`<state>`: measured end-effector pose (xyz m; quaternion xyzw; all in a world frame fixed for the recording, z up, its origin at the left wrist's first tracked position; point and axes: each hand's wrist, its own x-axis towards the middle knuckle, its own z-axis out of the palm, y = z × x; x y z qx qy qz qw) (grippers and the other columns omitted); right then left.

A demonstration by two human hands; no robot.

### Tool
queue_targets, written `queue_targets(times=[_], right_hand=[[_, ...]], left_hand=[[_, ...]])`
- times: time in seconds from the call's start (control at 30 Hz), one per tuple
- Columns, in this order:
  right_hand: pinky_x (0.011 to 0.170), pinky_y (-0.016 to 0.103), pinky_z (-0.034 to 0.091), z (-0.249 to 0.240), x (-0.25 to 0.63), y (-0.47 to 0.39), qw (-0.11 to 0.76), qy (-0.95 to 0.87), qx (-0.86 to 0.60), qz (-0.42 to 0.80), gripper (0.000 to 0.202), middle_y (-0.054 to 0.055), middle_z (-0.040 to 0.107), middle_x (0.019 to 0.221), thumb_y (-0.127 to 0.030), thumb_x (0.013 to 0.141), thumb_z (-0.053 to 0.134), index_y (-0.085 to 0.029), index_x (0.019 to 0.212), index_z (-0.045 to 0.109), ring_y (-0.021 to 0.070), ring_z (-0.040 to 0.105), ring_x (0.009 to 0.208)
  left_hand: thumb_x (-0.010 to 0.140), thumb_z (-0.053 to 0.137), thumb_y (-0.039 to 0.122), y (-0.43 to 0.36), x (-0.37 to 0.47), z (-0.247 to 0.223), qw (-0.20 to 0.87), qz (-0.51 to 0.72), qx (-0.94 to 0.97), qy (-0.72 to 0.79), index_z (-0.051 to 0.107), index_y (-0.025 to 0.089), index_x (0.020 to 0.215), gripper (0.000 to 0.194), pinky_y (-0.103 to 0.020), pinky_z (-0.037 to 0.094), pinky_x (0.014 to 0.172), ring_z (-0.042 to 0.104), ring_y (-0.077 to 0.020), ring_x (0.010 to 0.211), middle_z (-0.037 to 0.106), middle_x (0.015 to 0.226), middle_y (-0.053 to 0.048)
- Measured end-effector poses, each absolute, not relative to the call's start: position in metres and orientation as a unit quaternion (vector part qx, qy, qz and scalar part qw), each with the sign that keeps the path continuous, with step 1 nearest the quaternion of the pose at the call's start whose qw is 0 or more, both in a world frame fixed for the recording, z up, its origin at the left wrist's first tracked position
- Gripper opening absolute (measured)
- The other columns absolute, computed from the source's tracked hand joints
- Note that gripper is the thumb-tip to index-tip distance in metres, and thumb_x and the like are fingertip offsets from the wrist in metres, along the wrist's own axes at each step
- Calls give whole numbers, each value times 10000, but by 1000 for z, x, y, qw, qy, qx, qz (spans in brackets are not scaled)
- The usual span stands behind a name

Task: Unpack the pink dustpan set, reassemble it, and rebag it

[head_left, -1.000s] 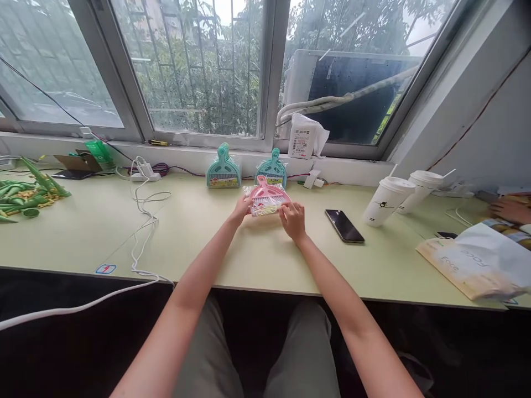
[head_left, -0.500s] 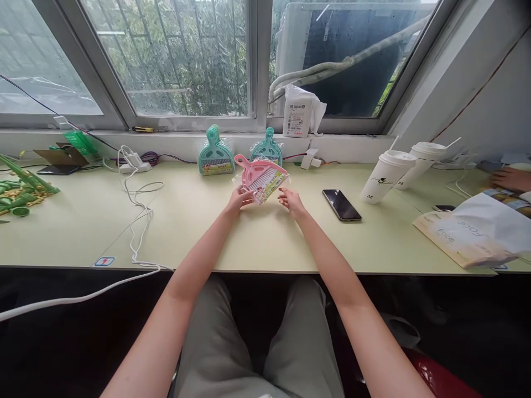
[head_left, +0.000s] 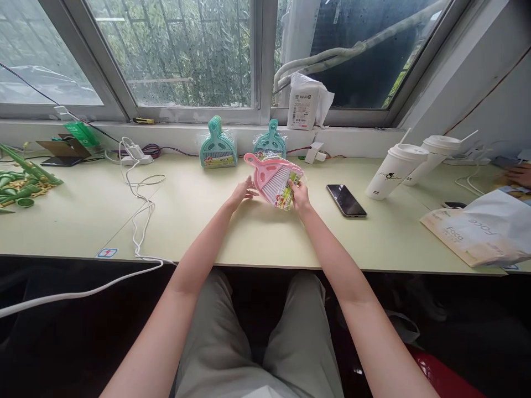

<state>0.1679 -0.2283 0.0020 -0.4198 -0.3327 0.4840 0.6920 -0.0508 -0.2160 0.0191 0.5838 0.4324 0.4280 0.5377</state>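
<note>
A pink mini dustpan and brush set (head_left: pixel 274 178) in clear wrapping is lifted above the pale green table (head_left: pixel 257 237), its handle pointing up and left. My right hand (head_left: pixel 299 196) grips its lower right edge. My left hand (head_left: pixel 244 192) sits just left of it with fingers spread, holding nothing. Two teal dustpan sets (head_left: pixel 218 145) (head_left: pixel 269 142) lean against the sill behind.
A black phone (head_left: pixel 345 200) lies right of my right hand. Two white lidded cups (head_left: pixel 394 171) stand further right, then a paper bag (head_left: pixel 481 235). White cables (head_left: pixel 139 193) trail on the left, with green pieces (head_left: pixel 20 188) at the far left. Another person's hand (head_left: pixel 518 174) shows at the right edge.
The pink set rose from the table and turned more upright. My left hand let go of it and opened; my right hand took hold of its lower right edge.
</note>
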Motion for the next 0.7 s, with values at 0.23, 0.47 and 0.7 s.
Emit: queue_targets(times=[0.23,0.47,0.7], right_hand=[[628,243,542,4,169,-229,679,-352,-457,454,346,-7,682,802,-441,741,775,-193,860,565,134,660,725],[628,224,542,7,181,-230,708,-303,-478,423,306,-5,688,832,-423,768,750,-205,849,550,123,656,743],[641,234,544,5,172,-231,696,-303,-468,452,268,8,690,859,-389,790,716,-205,873,540,136,665,781]], left_hand=[[891,527,572,-199,-69,13,493,525,483,498,671,160,922,437,-334,545,738,706,-209,772,716,824,-94],[971,393,310,-188,-140,17,201,602,263,727,616,148,1067,292,-370,525,892,664,-253,1062,683,1095,-146],[935,538,302,-207,-132,38,33,585,344,733,377,221,1393,492,-543,383,1074,352,-329,1421,445,1438,-182]])
